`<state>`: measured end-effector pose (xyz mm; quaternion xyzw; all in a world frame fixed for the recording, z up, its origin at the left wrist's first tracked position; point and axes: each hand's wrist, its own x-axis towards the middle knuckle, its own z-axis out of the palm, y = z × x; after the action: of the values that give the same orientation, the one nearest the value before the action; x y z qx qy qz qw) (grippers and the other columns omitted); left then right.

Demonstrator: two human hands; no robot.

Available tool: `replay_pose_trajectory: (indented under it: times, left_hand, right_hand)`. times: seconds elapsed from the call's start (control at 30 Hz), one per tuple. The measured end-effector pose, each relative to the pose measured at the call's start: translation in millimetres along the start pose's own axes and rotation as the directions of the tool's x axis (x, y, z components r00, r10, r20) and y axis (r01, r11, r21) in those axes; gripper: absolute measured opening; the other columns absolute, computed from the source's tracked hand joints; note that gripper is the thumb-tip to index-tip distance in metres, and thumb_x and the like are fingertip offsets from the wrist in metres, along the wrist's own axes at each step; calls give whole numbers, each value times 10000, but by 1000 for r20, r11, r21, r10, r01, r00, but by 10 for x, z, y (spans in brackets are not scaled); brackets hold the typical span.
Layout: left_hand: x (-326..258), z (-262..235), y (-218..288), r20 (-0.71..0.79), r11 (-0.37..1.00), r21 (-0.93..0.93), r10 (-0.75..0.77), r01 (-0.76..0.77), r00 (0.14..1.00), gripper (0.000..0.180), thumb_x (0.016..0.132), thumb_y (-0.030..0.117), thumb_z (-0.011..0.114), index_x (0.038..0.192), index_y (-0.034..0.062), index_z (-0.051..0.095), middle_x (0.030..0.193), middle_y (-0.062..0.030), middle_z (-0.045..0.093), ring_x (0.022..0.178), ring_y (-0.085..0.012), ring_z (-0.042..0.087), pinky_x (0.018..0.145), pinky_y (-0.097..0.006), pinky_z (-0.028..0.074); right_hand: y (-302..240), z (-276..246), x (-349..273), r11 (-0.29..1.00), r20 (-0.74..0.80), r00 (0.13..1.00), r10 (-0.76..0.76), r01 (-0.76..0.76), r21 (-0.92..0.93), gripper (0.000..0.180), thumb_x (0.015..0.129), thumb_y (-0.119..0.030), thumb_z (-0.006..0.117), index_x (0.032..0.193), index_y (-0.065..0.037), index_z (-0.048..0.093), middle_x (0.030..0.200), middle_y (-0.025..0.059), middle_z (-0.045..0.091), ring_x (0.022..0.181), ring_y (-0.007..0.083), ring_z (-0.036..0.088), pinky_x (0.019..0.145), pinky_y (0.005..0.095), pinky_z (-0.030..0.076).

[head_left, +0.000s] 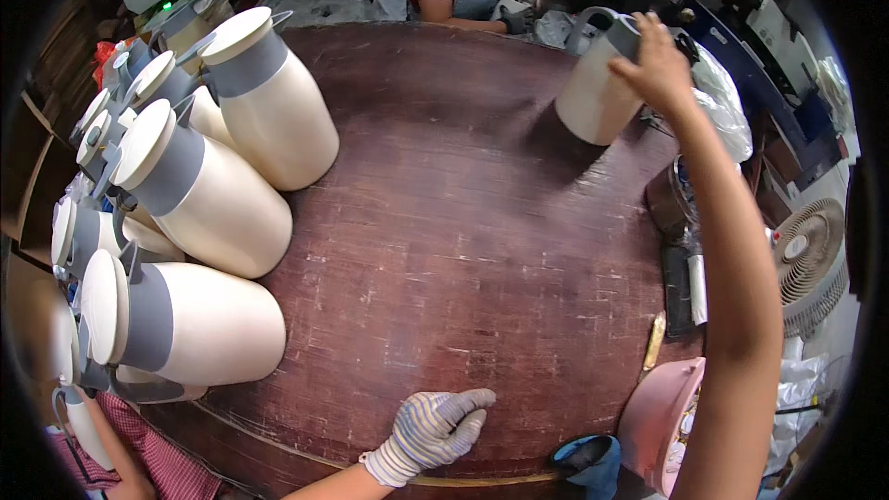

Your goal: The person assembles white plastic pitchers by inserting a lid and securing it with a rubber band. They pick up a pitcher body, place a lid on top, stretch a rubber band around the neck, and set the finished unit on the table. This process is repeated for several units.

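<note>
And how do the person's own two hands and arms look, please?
The left hand wears a knitted glove, pale with blue-grey and yellowish stripes, ending at the wrist. The right hand is bare. The left forearm and right forearm show no sleeve.

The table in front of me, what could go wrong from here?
The far jug might tip if nudged, since your bare right hand is at its upper part, at a long reach. The jugs crowded on the left could knock or scuff each other if one is pushed. Your right forearm overlaps the pink tub in view, so a bump seems possible.
</note>
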<state>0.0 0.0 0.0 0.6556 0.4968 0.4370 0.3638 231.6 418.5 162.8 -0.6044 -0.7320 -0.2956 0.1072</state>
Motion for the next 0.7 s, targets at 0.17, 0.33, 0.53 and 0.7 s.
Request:
replay_pose_trajectory:
  times: [0.17, 0.33, 0.53, 0.7]
  left_hand:
    - [126, -75, -92, 5, 995, -81, 62, -62, 998, 197, 827, 60, 659, 1022, 62, 683, 677, -88, 657, 576, -262, 649, 554, -330, 520]
    - [-53, -41, -39, 48, 969, -186, -159, 165, 986, 210, 867, 36, 626, 1070, 23, 680, 668, -28, 622, 588, -91, 582, 553, -270, 486]
    - [-293, -97, 1, -77, 773, -601, -307, 201, 949, 230, 945, 139, 617, 1166, 74, 626, 818, 34, 622, 697, -52, 535, 615, -211, 452]
    - [-781, -104, 823, -2, 573, -809, -231, 134, 973, 383, 1012, 375, 471, 1171, 50, 597, 904, -44, 669, 761, -160, 609, 708, -304, 501]
  right_hand:
    - [360, -195, 208, 938, 77, 986, 148, -165, 306, 739, 814, -506, 680, 1358, -30, 526, 1296, 250, 569, 1170, 362, 590, 982, 415, 473]
    - [1, -479, -540, 944, 218, 937, 272, -304, 131, 544, 861, -557, 620, 1113, -79, 681, 1170, 208, 603, 1040, 385, 638, 858, 486, 515]
    - [216, -1796, -2480, 598, 115, 980, 163, -191, 778, 512, 825, -492, 679, 948, 4, 713, 929, 165, 580, 885, 286, 580, 814, 359, 451]
    - [355, -3367, -4573, 360, 266, 964, 10, -251, 898, 340, 778, -321, 776, 885, -14, 674, 909, 91, 573, 899, 235, 558, 814, 336, 441]
